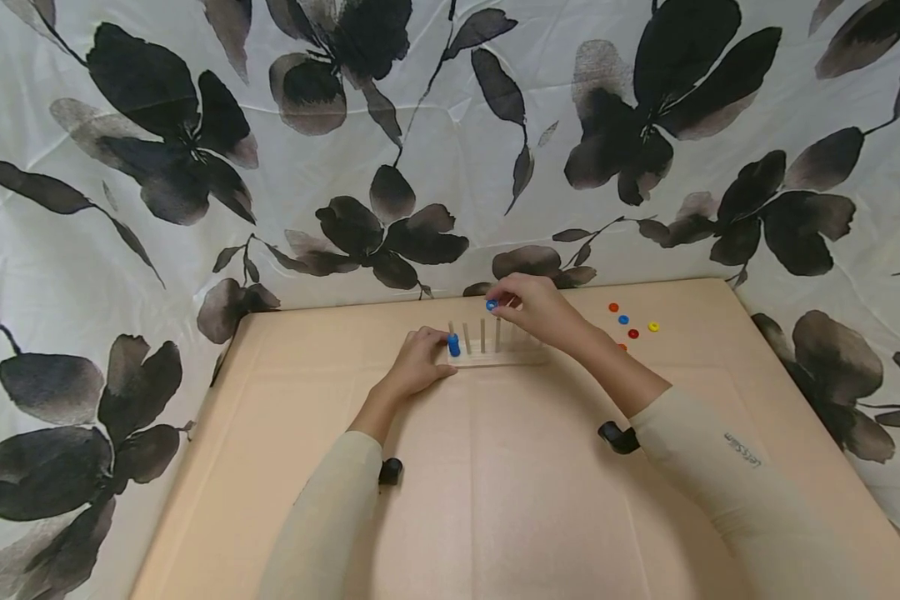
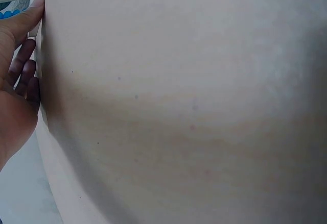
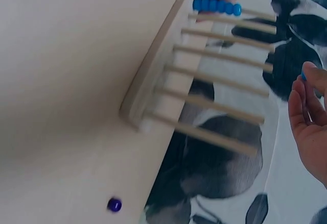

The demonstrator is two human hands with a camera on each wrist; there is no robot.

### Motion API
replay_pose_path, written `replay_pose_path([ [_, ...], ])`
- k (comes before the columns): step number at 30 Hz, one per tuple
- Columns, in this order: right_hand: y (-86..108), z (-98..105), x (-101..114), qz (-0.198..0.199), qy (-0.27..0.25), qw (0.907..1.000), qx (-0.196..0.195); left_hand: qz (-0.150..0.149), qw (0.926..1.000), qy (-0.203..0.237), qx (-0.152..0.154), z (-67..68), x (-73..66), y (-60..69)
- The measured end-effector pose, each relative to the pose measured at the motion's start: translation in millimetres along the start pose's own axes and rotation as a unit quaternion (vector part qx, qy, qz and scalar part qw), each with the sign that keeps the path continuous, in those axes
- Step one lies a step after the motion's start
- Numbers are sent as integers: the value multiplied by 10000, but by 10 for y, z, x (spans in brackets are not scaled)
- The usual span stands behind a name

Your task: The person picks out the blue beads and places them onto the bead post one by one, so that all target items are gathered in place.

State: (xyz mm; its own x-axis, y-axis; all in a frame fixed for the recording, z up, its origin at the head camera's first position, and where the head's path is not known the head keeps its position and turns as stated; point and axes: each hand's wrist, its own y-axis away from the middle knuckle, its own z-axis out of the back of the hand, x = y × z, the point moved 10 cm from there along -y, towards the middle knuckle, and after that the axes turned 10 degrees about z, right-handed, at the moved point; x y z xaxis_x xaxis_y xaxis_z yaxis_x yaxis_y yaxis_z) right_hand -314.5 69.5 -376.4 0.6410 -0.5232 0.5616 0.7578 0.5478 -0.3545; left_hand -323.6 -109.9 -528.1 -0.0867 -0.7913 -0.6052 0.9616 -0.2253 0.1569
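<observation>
A wooden peg rack (image 1: 502, 359) with several upright pegs stands near the far edge of the table. Blue beads (image 3: 216, 6) are stacked on its leftmost peg; the other pegs in the right wrist view are bare. My left hand (image 1: 420, 362) grips the rack's left end, its thumb (image 2: 31, 13) on the base and its other fingers curled beside it. Above the pegs, my right hand (image 1: 536, 307) pinches one blue bead (image 1: 492, 305) between thumb and fingertips. The bead is apart from the pegs and mostly covered by the fingers in the right wrist view.
Right of the rack lie several loose beads: a yellow bead (image 1: 653, 327), a blue bead (image 1: 623, 320) and red beads (image 1: 633, 333), one partly behind the right forearm. A dark blue-purple bead (image 3: 114, 204) shows in the right wrist view. Floral cloth (image 1: 450, 150) hangs behind the tan table (image 1: 540, 500).
</observation>
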Motion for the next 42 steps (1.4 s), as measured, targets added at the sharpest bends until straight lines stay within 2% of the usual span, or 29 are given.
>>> replay_pose_path([
  [10,-257,-409,152,146,67,9992,368,-122,9999,-35,5,9,-13,6],
  [17,-344,-571,174,74,190,9982,560,-168,9998,-39,45,8,-17,23],
  [32,-321,-732,178,-7,337,9968,723,-249,9997,-73,12,19,-19,50],
  [42,-304,-682,142,-79,354,9972,651,-188,9998,-40,57,15,-15,46],
])
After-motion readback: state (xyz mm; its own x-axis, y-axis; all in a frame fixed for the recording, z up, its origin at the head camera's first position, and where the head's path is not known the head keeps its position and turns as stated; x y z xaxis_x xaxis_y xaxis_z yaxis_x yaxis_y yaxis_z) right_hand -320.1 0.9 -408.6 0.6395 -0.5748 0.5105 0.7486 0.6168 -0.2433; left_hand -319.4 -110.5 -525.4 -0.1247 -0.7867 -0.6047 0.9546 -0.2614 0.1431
